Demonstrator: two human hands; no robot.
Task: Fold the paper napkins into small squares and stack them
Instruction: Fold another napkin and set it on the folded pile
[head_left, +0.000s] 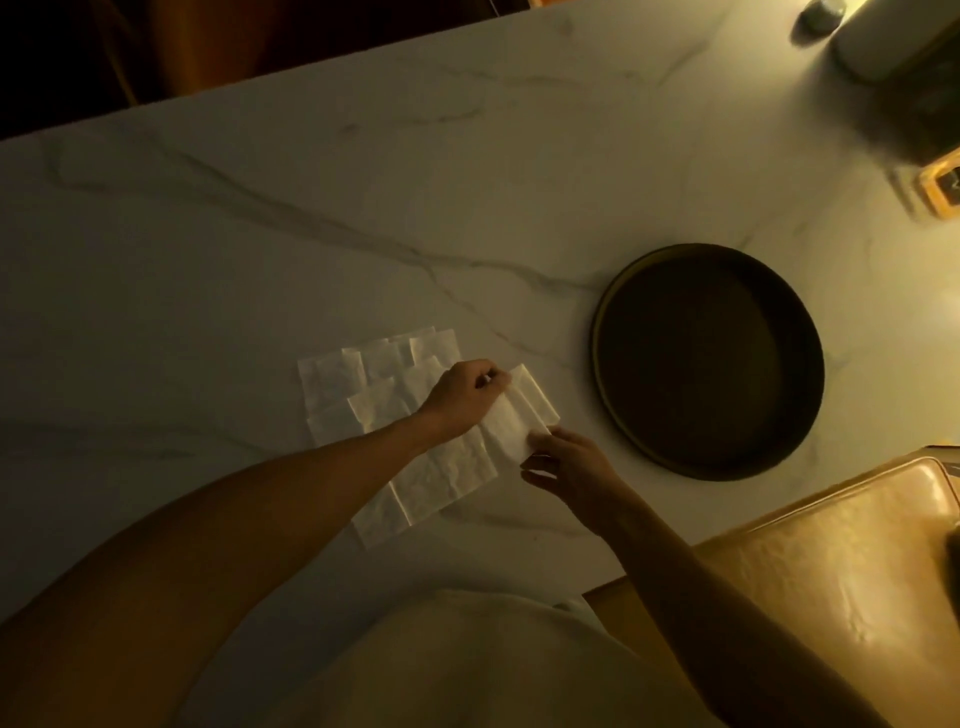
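Observation:
Several white paper napkins (363, 384) lie spread and overlapping on the marble table (260, 234). Both hands hold one partly folded napkin (519, 415) just right of that spread. My left hand (462, 397) pinches its upper edge, with the forearm crossing over the spread sheets. Fingers of my right hand (563, 460) grip the same napkin's lower corner. Another flat napkin (447, 478) lies under and below my left wrist.
A dark round tray (610, 312) sits on the table right of the hands. A tan leather chair seat (831, 571) is at the lower right. Blurred objects stand at the top right corner: a pale container (878, 41) and an amber item (940, 192).

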